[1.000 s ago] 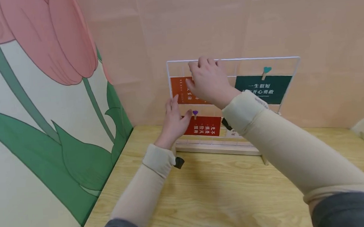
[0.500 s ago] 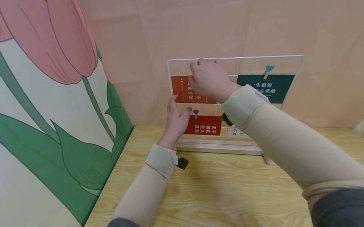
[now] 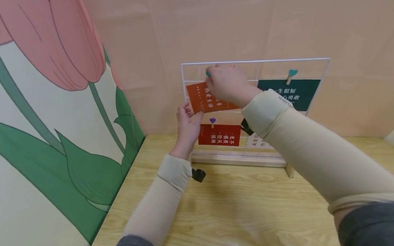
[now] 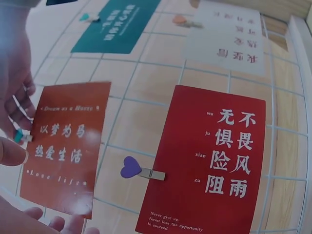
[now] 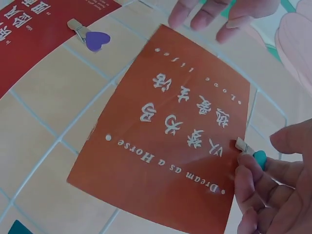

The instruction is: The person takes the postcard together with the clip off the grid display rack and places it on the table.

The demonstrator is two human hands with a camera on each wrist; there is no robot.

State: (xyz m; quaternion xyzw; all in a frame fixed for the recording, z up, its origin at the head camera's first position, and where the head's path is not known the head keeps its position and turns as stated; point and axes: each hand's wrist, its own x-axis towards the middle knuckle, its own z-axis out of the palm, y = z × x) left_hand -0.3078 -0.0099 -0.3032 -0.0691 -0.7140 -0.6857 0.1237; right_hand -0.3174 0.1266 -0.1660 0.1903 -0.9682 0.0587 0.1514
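An orange-red card (image 5: 165,131) with white lettering hangs slightly tilted at the upper left of a white wire grid (image 3: 257,61). A small wooden clothespin (image 5: 253,152) with a teal heart sits at the card's edge. My right hand (image 3: 230,81) curls its fingers round the clothespin, fingertips right at the card's edge. Its thumb (image 5: 292,139) is close over the teal heart in the right wrist view. My left hand (image 3: 189,131) is at the card's lower left corner, fingers loosely extended and fingertips at its edge in the left wrist view.
Below hangs a red card (image 4: 209,161) with a purple-heart clothespin (image 4: 141,170). A green card (image 3: 303,94) with a teal-heart clothespin (image 3: 292,75) and a pale card (image 4: 224,39) hang to the right. The grid stands in a wooden base (image 3: 240,160) on a wooden table (image 3: 256,213).
The orange-red card has tilted and shifted slightly right. My left thumb has come down to its lower edge, and the teal heart now shows at my right fingertips.
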